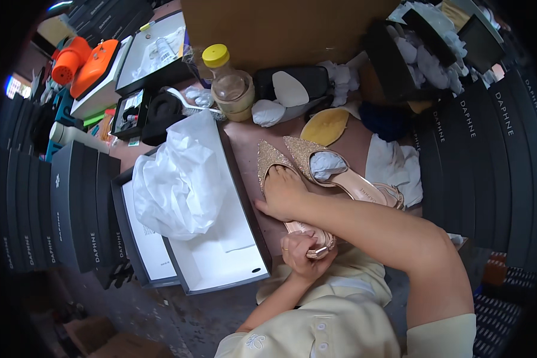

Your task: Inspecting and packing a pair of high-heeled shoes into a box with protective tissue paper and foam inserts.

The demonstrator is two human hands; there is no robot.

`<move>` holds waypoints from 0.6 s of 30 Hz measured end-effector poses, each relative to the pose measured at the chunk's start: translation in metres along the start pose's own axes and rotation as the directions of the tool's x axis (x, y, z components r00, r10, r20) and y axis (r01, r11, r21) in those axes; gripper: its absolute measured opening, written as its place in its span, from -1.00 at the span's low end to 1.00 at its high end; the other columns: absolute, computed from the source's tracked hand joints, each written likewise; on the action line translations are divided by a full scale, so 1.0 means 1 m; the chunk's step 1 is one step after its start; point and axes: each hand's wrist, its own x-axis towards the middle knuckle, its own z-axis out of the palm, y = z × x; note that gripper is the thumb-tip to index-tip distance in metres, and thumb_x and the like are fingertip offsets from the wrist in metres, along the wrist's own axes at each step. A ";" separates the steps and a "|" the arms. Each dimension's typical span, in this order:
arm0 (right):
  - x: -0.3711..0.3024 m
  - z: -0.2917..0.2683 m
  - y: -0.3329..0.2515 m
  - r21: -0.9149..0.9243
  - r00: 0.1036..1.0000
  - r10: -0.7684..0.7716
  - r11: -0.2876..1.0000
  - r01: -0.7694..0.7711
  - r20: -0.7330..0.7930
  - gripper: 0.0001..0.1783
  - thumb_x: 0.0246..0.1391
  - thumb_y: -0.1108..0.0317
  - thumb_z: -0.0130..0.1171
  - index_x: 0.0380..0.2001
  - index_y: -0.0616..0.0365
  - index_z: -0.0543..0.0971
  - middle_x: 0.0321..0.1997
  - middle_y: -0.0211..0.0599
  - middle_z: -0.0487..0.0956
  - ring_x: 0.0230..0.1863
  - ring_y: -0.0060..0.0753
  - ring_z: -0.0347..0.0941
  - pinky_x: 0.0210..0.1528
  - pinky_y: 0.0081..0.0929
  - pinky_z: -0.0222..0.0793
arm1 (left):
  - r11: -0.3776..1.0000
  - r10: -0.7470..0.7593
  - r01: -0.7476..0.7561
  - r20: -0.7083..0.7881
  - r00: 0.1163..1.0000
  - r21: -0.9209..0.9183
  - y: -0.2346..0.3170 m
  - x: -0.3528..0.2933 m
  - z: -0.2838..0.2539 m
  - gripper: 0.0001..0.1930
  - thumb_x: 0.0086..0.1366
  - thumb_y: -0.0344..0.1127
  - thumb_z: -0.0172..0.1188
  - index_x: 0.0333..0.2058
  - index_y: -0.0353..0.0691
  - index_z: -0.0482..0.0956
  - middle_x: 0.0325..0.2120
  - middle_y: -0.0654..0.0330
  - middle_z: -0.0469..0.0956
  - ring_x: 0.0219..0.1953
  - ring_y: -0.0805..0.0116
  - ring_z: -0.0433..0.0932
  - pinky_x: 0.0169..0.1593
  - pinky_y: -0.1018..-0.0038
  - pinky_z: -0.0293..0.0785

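A gold glitter pointed-toe slingback shoe (pixel 268 153) lies on the table in front of me, toe pointing away. My left hand (pixel 301 255) is closed around its heel end. Into its toe opening reach the fingers of my right hand (pixel 284 192), their tips hidden, while the thumb rests along the outer side. Beside it on the right is the matching shoe (pixel 301 154), apart from both hands, with crumpled white paper (pixel 326 165) in its toe. My right forearm passes over part of this second shoe.
Left of the shoes stands an open shoebox (pixel 244 238) with crumpled white tissue paper (pixel 182 179). Dark shoeboxes rise in stacks on the left (pixel 74 209) and right (pixel 471 161). Behind are a yellow-capped bottle (pixel 224 77), a yellow oval pad (pixel 324 126) and a cardboard box (pixel 280 33).
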 end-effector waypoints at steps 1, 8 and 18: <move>-0.001 0.000 0.000 -0.004 1.000 0.000 1.000 0.000 0.010 -0.31 -0.02 -0.08 0.06 -0.16 0.49 0.45 -0.03 0.13 0.35 0.08 -0.01 0.25 0.16 -0.25 0.12 | 1.000 -0.003 0.003 0.016 1.000 -0.004 0.000 -0.001 -0.002 -0.44 -0.24 -0.31 0.44 -0.25 -0.15 0.31 -0.49 0.20 0.40 -0.48 0.22 0.43 -0.36 0.35 0.34; -0.001 0.000 0.001 -0.028 0.998 -0.003 1.000 0.005 0.060 -0.27 -0.04 -0.15 0.03 -0.20 0.46 0.51 0.02 0.12 0.34 0.13 -0.03 0.22 0.20 -0.28 0.06 | 0.999 -0.048 0.048 0.061 0.997 -0.004 0.002 -0.009 -0.007 -0.44 -0.26 -0.31 0.44 -0.28 -0.11 0.29 -0.48 0.21 0.41 -0.45 0.25 0.46 -0.30 0.36 0.31; -0.031 -0.018 0.002 0.072 0.948 -0.040 0.997 0.018 0.316 -0.13 0.14 -0.25 -0.31 0.00 0.50 0.38 0.21 0.33 0.17 0.29 0.20 0.02 0.28 -0.16 -0.05 | 0.999 0.044 -0.043 0.042 0.998 -0.019 -0.013 -0.006 -0.001 -0.37 -0.15 -0.30 0.43 -0.12 -0.17 0.23 -0.35 0.05 0.40 -0.34 0.04 0.40 -0.23 0.24 0.29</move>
